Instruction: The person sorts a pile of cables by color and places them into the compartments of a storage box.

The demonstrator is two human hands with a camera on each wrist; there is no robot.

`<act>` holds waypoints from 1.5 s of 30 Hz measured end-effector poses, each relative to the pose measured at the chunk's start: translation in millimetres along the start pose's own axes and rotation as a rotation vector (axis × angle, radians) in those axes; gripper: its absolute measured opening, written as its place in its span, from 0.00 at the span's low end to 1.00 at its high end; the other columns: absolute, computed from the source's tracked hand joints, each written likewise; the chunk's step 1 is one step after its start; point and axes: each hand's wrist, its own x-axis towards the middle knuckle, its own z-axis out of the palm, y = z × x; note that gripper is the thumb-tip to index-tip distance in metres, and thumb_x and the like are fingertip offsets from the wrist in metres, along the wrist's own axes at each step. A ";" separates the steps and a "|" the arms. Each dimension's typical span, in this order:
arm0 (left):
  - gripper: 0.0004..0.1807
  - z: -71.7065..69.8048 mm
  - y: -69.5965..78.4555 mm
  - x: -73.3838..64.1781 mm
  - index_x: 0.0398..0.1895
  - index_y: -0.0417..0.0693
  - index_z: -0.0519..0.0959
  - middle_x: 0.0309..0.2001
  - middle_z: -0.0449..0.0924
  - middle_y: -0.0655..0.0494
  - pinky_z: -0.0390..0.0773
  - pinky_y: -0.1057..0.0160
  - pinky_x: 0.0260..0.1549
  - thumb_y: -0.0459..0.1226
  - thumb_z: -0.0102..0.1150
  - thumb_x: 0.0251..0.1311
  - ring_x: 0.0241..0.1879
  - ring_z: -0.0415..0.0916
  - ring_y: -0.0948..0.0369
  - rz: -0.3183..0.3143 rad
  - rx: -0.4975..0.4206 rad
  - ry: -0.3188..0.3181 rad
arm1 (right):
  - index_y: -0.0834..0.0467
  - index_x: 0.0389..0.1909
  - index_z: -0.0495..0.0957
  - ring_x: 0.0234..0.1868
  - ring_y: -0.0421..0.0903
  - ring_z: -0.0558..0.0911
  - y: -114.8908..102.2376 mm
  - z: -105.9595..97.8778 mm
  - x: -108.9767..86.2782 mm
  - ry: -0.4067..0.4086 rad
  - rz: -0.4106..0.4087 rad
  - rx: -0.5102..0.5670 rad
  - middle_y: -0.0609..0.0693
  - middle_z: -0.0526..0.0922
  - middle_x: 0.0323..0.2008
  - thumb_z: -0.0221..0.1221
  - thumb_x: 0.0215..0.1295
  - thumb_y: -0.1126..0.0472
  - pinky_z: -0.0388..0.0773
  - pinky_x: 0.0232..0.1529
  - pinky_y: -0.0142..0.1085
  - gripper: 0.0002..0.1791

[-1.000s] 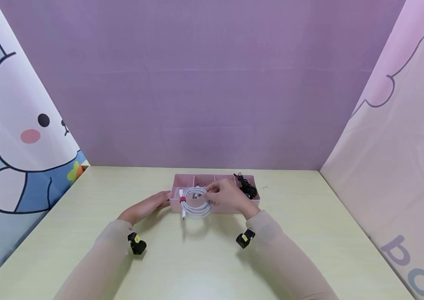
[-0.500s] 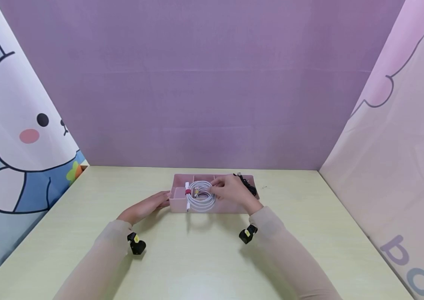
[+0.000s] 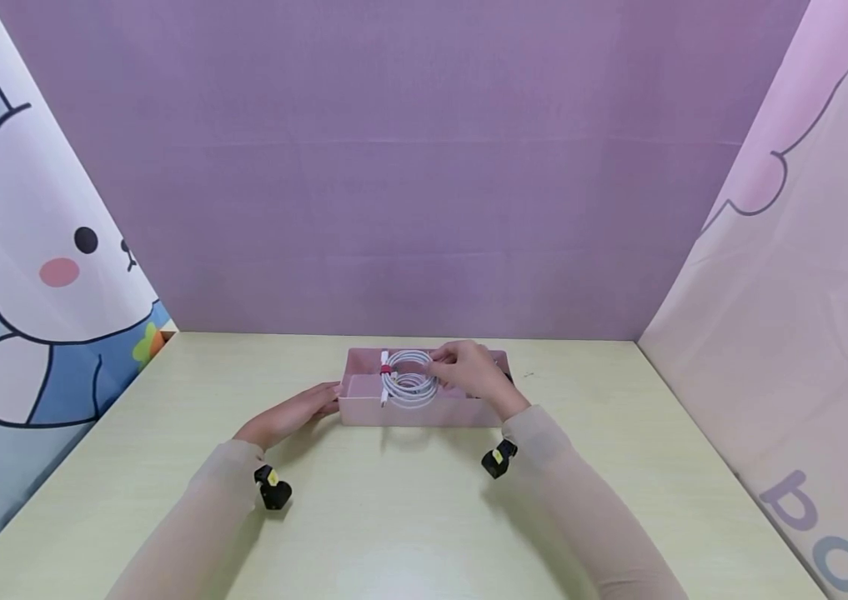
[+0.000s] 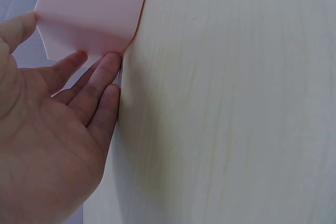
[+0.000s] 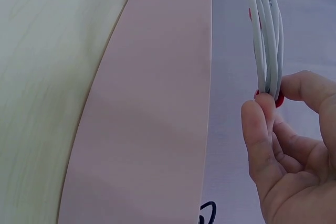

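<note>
A white charging cable [image 3: 410, 400], coiled into a ring and bound by a red tie [image 3: 385, 369], is pinched between the thumb and fingers of my right hand [image 3: 471, 371]. In the right wrist view the cable coil [image 5: 270, 40] appears edge-on, higher than the box wall, with more red at my fingertips. Seen from the head, it overlaps the pink compartment box [image 3: 424, 414]. My left hand [image 3: 299, 410] rests at the left end of that box. Close up, the left fingertips [image 4: 108, 61] touch the end wall of the pink box [image 4: 94, 3], with the thumb at its upper corner.
The box stands on a pale wood table [image 3: 393, 508], with a purple wall [image 3: 408, 167] behind. A dark cable [image 5: 209, 211] pokes up over the box edge, mostly hidden behind my right hand in the head view. Patterned cloth walls flank both sides.
My right hand has carried the coiled cable away from me and slightly right, from the box's front edge to over its compartments. The left hand has stayed at the box's end.
</note>
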 end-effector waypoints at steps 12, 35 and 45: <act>0.39 -1.0 0.8 -1.4 0.80 0.45 0.50 0.73 0.64 0.45 0.42 0.38 0.72 0.59 0.32 0.77 0.75 0.53 0.46 -0.002 -0.004 -0.002 | 0.64 0.47 0.85 0.30 0.52 0.87 1.4 -7.6 4.8 0.018 -0.010 0.036 0.49 0.87 0.31 0.65 0.64 0.60 0.86 0.35 0.44 0.14; 0.37 0.0 3.1 -1.7 0.80 0.45 0.50 0.73 0.63 0.44 0.42 0.37 0.72 0.57 0.31 0.78 0.75 0.53 0.45 0.009 0.009 -0.005 | 0.64 0.48 0.84 0.36 0.62 0.87 5.3 -9.3 15.8 0.061 0.042 0.057 0.53 0.86 0.32 0.65 0.66 0.60 0.84 0.42 0.53 0.14; 0.37 -0.5 1.8 0.2 0.80 0.46 0.51 0.73 0.64 0.44 0.42 0.36 0.71 0.58 0.31 0.78 0.74 0.53 0.44 0.009 0.014 -0.005 | 0.65 0.49 0.84 0.36 0.61 0.87 5.0 -8.2 17.3 0.057 0.058 0.049 0.53 0.86 0.32 0.65 0.67 0.60 0.85 0.42 0.50 0.15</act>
